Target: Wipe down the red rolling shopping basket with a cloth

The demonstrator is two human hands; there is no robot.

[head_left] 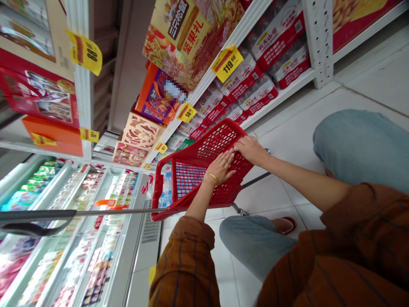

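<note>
A red plastic shopping basket [220, 132] with mesh walls stands tilted in front of me, with metal legs and small casters [239, 209] under it. My left hand [220, 167], with a gold bracelet at the wrist, lies flat against the mesh wall, fingers stretched out. Close beside it, my right hand [251, 149] is at the same wall with its fingers bent together; a small whitish bit shows at the fingertips, too small to name. A long metal rod with a dark grey handle [38, 217] reaches left from the basket.
Shelves hold nut gift boxes [188, 38], an orange and purple box [161, 96] and packs of bottled water [230, 81]. Yellow price tags [227, 64] hang from the edges. An open cooler [79, 238] is at the left. White floor tiles [281, 106] lie below my legs.
</note>
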